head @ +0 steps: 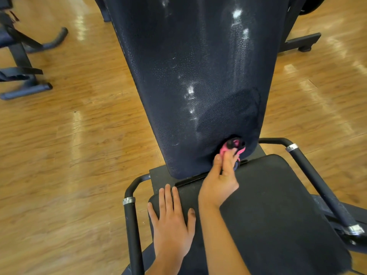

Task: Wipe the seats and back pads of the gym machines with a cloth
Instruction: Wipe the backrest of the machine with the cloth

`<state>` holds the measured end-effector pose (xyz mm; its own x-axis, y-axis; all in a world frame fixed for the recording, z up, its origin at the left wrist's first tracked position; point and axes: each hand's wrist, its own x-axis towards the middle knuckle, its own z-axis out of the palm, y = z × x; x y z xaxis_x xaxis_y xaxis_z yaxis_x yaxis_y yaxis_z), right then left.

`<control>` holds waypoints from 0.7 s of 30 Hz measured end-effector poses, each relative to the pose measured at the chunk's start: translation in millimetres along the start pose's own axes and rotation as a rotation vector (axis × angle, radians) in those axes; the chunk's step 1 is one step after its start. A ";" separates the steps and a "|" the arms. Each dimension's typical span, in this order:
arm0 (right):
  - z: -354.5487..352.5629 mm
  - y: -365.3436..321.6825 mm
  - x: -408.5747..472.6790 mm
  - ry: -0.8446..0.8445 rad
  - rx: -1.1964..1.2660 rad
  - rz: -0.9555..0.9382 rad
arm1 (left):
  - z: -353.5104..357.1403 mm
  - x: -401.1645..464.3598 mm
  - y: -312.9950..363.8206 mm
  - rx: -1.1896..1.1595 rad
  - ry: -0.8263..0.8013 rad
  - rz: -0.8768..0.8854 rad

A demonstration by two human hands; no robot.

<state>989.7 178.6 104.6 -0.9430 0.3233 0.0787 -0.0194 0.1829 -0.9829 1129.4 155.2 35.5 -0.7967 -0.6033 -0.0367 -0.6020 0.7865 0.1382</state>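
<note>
With the left hand [171, 223] spread flat on the seat [278, 205], the right hand [220, 181], pinching the pink cloth [233, 147], should press firmly up across the streaked back pad [198, 76].

A glossy wooden plank floor [83, 139] filled the view around you. At the upper left of the frame stood the black frame of another machine [21, 62]; at the upper right, a dark metal base foot [301, 41].
</note>
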 end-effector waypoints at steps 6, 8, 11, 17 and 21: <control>-28.0 -3.9 1.8 -0.039 0.010 0.013 | -0.3 0.5 0.8 -0.003 -0.010 -0.013; -46.7 -9.6 24.8 0.074 0.030 0.078 | -1.2 0.8 1.0 -0.005 -0.013 -0.012; -61.0 -17.8 69.5 0.256 0.048 0.138 | -1.9 1.7 0.8 -0.004 -0.026 -0.024; -12.6 -19.8 62.6 0.099 -0.128 0.039 | -4.3 1.8 1.5 -0.024 -0.033 -0.015; -7.9 -0.9 9.4 -0.045 -0.201 -0.004 | -3.5 1.7 0.7 -0.031 -0.048 -0.012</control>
<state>983.5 188.8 107.5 -0.9570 0.2813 0.0704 0.0395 0.3669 -0.9294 1127.8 154.2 39.0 -0.7914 -0.6052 -0.0863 -0.6103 0.7741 0.1681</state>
